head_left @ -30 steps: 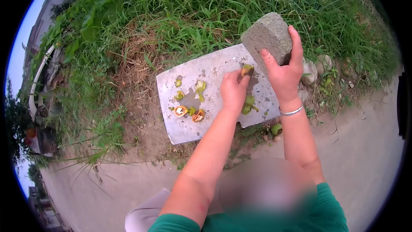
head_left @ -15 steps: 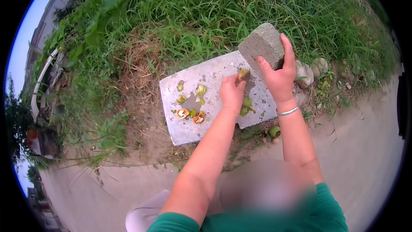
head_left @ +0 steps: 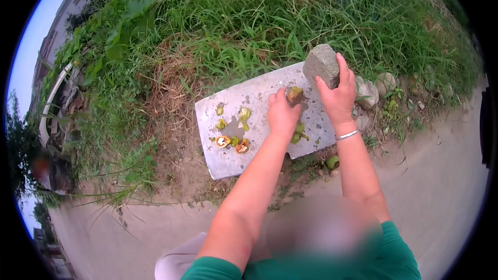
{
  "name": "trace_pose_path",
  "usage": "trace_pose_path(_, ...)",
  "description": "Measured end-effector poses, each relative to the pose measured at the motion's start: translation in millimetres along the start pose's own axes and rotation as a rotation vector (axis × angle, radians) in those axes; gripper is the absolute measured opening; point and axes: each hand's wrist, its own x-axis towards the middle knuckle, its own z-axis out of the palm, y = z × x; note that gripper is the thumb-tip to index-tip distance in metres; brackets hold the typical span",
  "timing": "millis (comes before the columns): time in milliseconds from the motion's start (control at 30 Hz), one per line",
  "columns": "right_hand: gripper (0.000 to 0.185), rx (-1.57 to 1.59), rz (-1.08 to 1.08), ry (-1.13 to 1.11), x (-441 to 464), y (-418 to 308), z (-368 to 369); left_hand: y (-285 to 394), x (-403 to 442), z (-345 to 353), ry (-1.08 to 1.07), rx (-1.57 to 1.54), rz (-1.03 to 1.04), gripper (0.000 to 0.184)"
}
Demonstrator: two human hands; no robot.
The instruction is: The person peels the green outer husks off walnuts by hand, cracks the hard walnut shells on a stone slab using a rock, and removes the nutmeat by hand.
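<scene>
right hand (head_left: 339,98) lowered stone (head_left: 320,65); left hand (head_left: 283,116) holds nut (head_left: 294,95)

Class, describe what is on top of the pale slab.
Green husk pieces, two opened walnuts, and another walnut held by the left hand. That hand and its forearm cover part of the slab; anything beneath them cannot be seen.

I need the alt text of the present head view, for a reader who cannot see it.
A person's right hand holds a rough grey stone, while the left hand holds a greenish-brown fruit over a pale, stained slab. Two opened fruit pieces and green scraps lie on the slab, with grass beyond.
</scene>
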Motion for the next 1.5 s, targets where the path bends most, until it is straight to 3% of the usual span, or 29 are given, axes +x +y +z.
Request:
trace_pose_path(67, 0.071, -0.050, 0.111, -0.157, -15.8, 16.5, 4.4, -5.8, 4.6, 9.9, 0.065, 0.177, 0.102, 0.047)
trace_pose_path(200, 0.076, -0.084, -0.003, -0.314, -18.1, 10.1, 0.7, -4.1, 7.5, -0.4, 0.010, 0.141, 0.069, 0.042)
trace_pose_path(267, 0.067, -0.116, -0.023, -0.266, -3.8, -11.6, -14.1, -9.0, 8.8, -12.1, -0.188, -0.589, -0.192, 0.041)
trace_pose_path(333, 0.056, -0.049, -0.286, -0.208, 4.7, -29.5, -30.0, 13.3, -3.5, -48.1, -0.264, -0.712, -0.286, 0.039)
trace_pose_path(400, 0.047, 0.119, -0.227, -0.289, -2.0, -41.1, -34.2, 17.3, -11.1, -68.2, -0.299, -0.778, -0.248, 0.036)
trace_pose_path(500, 0.038, 0.484, 0.146, -0.584, -9.6, -64.6, -37.2, 23.4, -23.3, -89.9, -0.371, -0.750, -0.168, 0.041)
trace_pose_path(600, 0.032, 0.572, 0.133, -0.647, -20.5, -64.5, -35.5, 26.2, -34.4, -104.7, -0.429, -0.733, -0.098, 0.043)
trace_pose_path(800, 0.026, 0.603, 0.253, -0.756, -34.3, -72.3, -49.0, 18.7, -47.8, -125.8, -0.569, -0.692, -0.114, 0.042)
trace_pose_path(933, 0.025, 0.551, 0.203, -0.802, -33.1, -79.6, -61.9, 13.8, -54.3, -133.0, -0.628, -0.743, -0.188, 0.040)
trace_pose_path(1000, 0.026, 0.730, 0.595, -0.893, -31.1, -85.6, -65.2, 8.4, -56.3, -135.6, -0.637, -0.793, -0.223, 0.040)
trace_pose_path(1067, 0.027, 0.725, 0.572, -0.923, -30.9, -87.7, -64.6, 2.8, -58.8, -139.2, -0.668, -0.953, -0.280, 0.043)
trace_pose_path(1267, 0.025, 0.935, 0.894, -0.913, -26.9, -93.7, -66.5, -10.9, -64.7, -147.2, -0.712, -1.188, -0.293, 0.045)
trace_pose_path(1333, 0.030, 0.816, 0.889, -1.125, -24.6, -87.6, -65.8, -19.9, -64.2, -147.7, -0.704, -1.204, -0.284, 0.045)
trace_pose_path(1367, 0.030, 0.817, 0.887, -1.128, -21.0, -85.8, -63.7, -23.6, -63.4, -147.4, -0.702, -1.219, -0.277, 0.045)
trace_pose_path(1433, 0.042, 1.175, 0.917, -0.663, -4.2, -88.3, -63.5, -28.0, -61.5, -147.2, -0.707, -1.225, -0.283, 0.045)
trace_pose_path(1467, 0.042, 1.174, 0.928, -0.662, 2.8, -89.1, -64.0, -31.1, -64.1, -146.1, -0.716, -1.229, -0.300, 0.045)
trace_pose_path(1500, 0.048, 1.177, 0.879, -0.482, 10.6, -91.0, -64.9, -32.9, -68.9, -145.2, -0.719, -1.228, -0.315, 0.045)
